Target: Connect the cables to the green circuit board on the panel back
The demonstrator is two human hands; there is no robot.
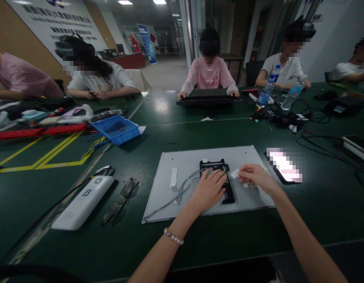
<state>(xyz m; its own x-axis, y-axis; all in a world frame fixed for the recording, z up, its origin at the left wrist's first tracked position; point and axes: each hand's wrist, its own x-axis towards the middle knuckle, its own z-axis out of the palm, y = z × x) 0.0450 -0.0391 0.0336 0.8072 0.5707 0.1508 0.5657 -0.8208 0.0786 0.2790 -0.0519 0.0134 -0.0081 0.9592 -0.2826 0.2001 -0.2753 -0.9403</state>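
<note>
White slip pinched between the fingertips of our right hand, we rest our left hand over a black frame near the middle of a pale panel.
Our left fingers lie slightly parted across the frame; what they touch beneath, we cannot tell. Grey cables run from its left side toward the panel's near left corner, passing a white strip. On our green table, a phone lies just beside the panel at right; to the left are eyeglasses and a white device. Beyond sits a blue tray, and across from us a person in pink grasps a dark flat board with both hands.
</note>
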